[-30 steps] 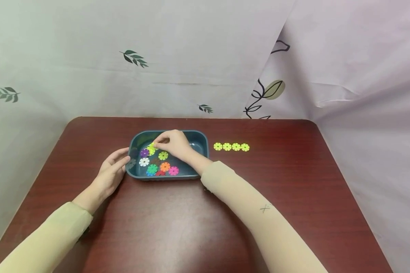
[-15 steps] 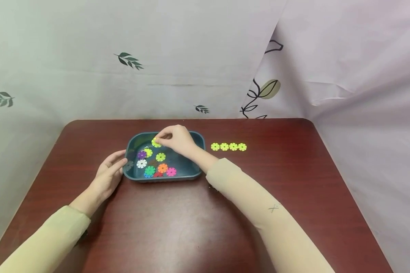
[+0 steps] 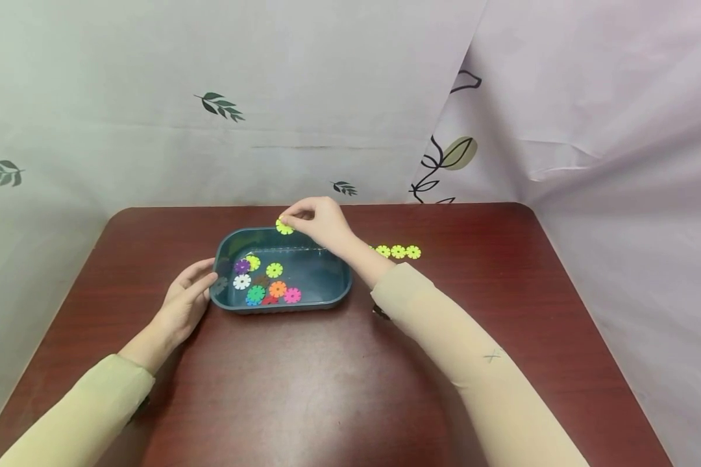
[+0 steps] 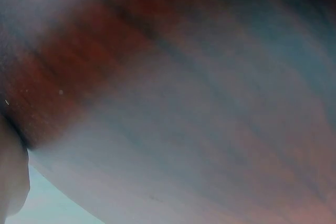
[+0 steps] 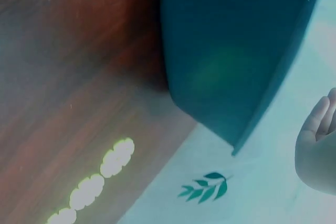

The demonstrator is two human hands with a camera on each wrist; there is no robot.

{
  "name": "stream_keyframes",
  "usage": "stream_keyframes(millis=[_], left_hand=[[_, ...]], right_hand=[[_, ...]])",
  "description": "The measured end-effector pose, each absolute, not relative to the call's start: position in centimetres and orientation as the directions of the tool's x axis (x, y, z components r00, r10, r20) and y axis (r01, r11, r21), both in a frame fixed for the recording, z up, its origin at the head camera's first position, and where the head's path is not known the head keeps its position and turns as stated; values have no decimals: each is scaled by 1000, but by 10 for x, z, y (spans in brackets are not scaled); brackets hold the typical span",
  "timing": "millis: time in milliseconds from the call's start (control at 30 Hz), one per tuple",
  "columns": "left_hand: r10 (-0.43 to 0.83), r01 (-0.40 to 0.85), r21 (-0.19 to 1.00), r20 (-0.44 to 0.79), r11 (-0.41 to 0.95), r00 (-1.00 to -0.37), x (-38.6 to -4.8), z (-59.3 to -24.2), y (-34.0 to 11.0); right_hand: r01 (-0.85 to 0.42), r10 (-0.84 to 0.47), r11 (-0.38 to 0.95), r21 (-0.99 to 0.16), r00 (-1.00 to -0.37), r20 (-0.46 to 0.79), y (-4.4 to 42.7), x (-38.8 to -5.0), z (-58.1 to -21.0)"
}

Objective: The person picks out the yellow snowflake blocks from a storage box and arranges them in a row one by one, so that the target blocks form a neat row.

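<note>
Jutting from right hand (image 3: 327, 224); yellow disc (image 3: 283, 229)

I have a yellow notched disc (image 3: 284, 228), its edge pinched in the right hand (image 3: 322, 224), overlapping the 12 o'clock rim of the tray (image 3: 321, 269); the tray is blue-green, round-cornered, open side up; coloured discs (image 3: 256, 293) lie inside, mostly towards 6 to 9 o'clock.
</note>
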State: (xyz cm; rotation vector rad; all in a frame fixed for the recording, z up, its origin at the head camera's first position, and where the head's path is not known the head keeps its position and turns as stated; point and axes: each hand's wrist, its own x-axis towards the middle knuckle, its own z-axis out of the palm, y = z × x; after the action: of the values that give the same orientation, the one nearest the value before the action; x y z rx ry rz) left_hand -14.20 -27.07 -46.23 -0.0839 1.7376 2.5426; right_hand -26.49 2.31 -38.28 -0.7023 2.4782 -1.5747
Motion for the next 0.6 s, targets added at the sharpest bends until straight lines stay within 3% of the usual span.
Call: stream_keyframes(millis=[600], left_hand=[[31, -78, 927, -71, -367, -997, -146, -461, -269]], right_hand=[[-250, -273, 307, -918, -947, 166, 80, -279, -379]])
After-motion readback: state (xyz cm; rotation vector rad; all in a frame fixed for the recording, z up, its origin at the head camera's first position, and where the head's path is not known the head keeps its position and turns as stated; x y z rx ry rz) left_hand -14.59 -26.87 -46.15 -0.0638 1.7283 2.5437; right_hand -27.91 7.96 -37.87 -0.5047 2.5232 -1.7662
